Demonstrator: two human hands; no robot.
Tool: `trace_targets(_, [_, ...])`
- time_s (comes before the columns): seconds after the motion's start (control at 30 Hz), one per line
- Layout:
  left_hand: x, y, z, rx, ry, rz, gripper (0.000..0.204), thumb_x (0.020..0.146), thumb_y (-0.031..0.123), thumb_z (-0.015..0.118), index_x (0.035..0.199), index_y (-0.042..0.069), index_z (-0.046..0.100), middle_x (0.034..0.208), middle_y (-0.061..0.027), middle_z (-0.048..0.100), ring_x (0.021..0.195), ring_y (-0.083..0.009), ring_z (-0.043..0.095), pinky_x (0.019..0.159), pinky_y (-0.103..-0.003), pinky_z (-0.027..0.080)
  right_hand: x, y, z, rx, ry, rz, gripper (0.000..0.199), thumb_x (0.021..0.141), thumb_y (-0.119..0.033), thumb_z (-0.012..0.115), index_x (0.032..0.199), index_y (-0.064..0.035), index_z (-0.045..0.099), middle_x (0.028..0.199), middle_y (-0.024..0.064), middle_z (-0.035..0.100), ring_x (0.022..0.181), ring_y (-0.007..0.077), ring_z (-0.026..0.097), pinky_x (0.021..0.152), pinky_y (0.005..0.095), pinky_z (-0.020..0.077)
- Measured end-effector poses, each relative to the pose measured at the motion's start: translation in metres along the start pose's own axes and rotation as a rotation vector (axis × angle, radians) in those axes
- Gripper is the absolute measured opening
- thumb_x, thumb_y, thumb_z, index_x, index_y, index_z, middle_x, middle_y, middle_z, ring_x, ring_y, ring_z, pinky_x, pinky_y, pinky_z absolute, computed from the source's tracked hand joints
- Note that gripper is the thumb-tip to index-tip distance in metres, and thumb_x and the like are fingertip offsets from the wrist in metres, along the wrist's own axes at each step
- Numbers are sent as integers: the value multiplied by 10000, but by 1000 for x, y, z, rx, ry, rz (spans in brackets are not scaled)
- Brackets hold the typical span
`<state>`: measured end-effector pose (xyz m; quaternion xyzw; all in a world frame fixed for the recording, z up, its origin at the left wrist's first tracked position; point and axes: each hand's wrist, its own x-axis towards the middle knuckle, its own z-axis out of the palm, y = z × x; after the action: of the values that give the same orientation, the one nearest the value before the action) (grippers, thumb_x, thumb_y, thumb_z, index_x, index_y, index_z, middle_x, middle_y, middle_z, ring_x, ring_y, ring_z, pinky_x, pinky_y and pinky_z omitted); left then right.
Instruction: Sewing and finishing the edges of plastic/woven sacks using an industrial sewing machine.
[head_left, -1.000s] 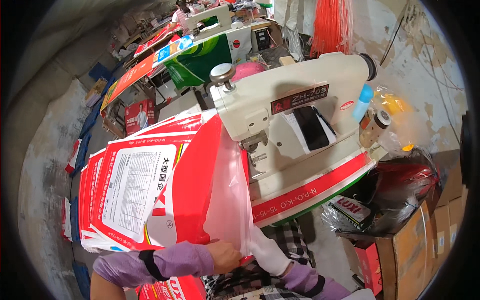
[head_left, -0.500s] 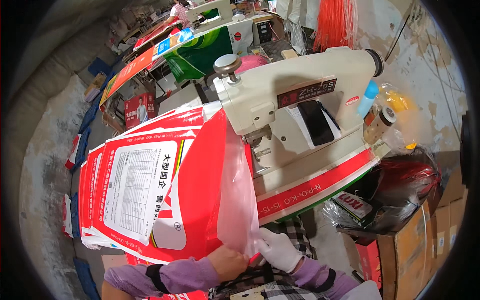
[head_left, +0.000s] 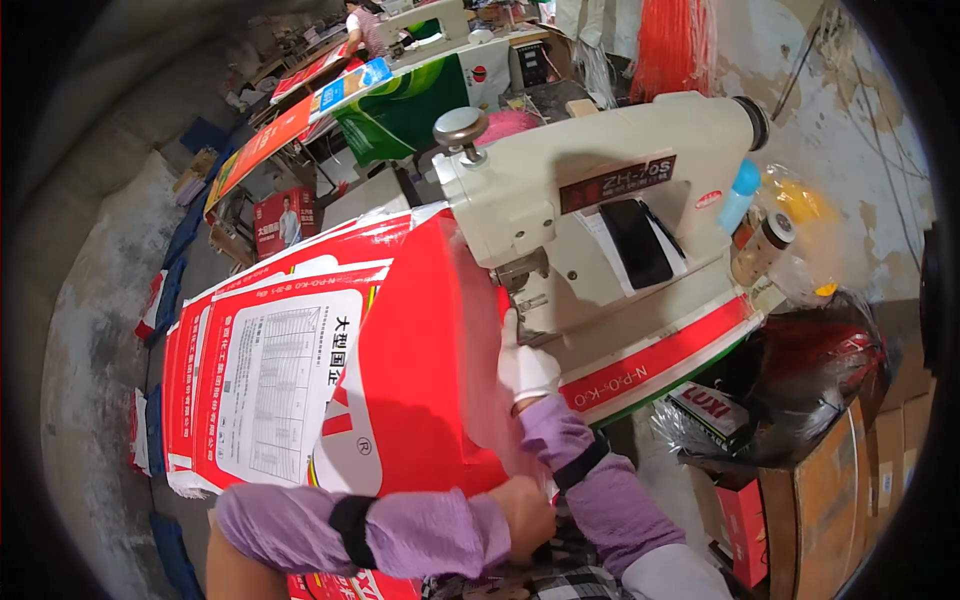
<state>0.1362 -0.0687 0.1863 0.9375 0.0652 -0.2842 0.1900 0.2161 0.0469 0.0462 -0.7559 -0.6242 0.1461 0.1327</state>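
Nearest to me is the left hand (head_left: 527, 518), which is bare and comes out of a purple sleeve (head_left: 440, 535). Its fingers are curled and, as I see it, they grip the near end of the pale edge of a red-and-white sack (head_left: 430, 370). The tips themselves are hidden from me. The sack lies to the left of both hands and its edge runs from the left fingers up to the right ones.

The right hand (head_left: 532, 370) wears a white glove. Its forefinger is stretched out along the sack edge, just beside the foot of the sewing machine (head_left: 620, 132); whether the other fingers pinch the cloth, I cannot tell. Farther left of the fingers, more sacks (head_left: 185, 400) lie under the first one.

Above and to the right of the right fingers, a black phone (head_left: 636, 243) rests on the machine, on some white paper. Beyond it, farther right, I find a brown jar (head_left: 763, 250) and a blue bottle (head_left: 740, 192). Well right of the fingers, lower down, there is a cardboard box (head_left: 830, 500).

Far beyond the fingers hang red strings (head_left: 672, 50); to their left I see a second sewing machine (head_left: 432, 22) and a co-worker (head_left: 363, 30).
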Motion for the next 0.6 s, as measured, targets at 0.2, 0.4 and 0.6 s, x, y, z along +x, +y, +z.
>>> trace_targets(0.2, [-81,-152,-81,251,-159,-43,467,787,567,611,908,122,685,846,-51,673,900,-259,614,915,-419,418,-65,5,19,-23,-32,-86,764,797,-152,527,1468,-26,183,579,85,627,509,272,636,455,421,495])
trace_targets(0.4, [-135,-105,-120,-1,43,-127,266,887,370,594,956,137,703,751,-69,665,661,-202,659,497,-288,494,-15,26,22,-79,-22,62,351,790,-138,577,1128,-48,565,596,96,632,541,268,650,490,393,508])
trace_targets(0.6, [-2,-12,-3,432,52,-143,349,894,367,515,1125,121,602,983,-72,632,888,-222,611,923,-448,451,28,-26,26,131,273,30,238,782,-212,578,610,-99,697,604,113,654,556,274,661,501,392,511])
